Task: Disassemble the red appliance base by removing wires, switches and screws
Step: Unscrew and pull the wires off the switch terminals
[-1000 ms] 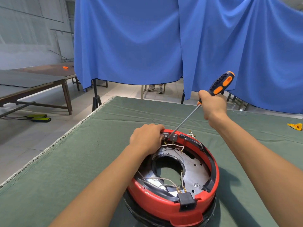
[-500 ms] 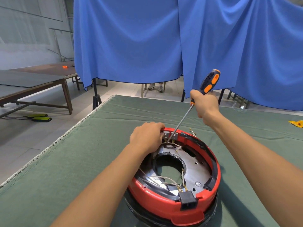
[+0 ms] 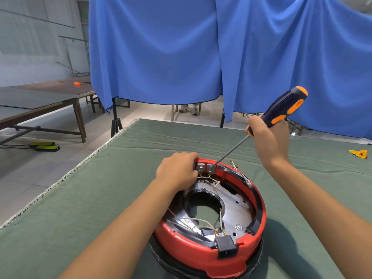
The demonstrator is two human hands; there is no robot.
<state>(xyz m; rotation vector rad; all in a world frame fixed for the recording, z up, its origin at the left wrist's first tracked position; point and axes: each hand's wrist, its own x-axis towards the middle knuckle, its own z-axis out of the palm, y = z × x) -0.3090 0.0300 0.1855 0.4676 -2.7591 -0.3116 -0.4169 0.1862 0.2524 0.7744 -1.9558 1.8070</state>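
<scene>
The red appliance base (image 3: 189, 250) lies upside down on the green table cloth, its metal plate and thin white wires (image 3: 201, 220) exposed. My left hand (image 3: 177, 170) grips the far rim next to two grey switch blocks (image 3: 205, 167). My right hand (image 3: 267, 137) holds a black-and-orange screwdriver (image 3: 285, 105); its shaft slants down and its tip meets the right switch block. A black power socket (image 3: 226, 246) sits in the near rim with brass-ended wires on it.
The green cloth-covered table (image 3: 100, 198) has its left edge running diagonally. A yellow scrap (image 3: 359, 153) lies at the far right. Blue curtains (image 3: 181, 57) hang behind the table. Brown tables (image 3: 40, 105) stand at the left, with a person's shoes under the curtain.
The screwdriver handle has swung to the right and lower, tilting the shaft flatter, with the tip staying at the switch blocks. My left hand keeps its hold on the rim.
</scene>
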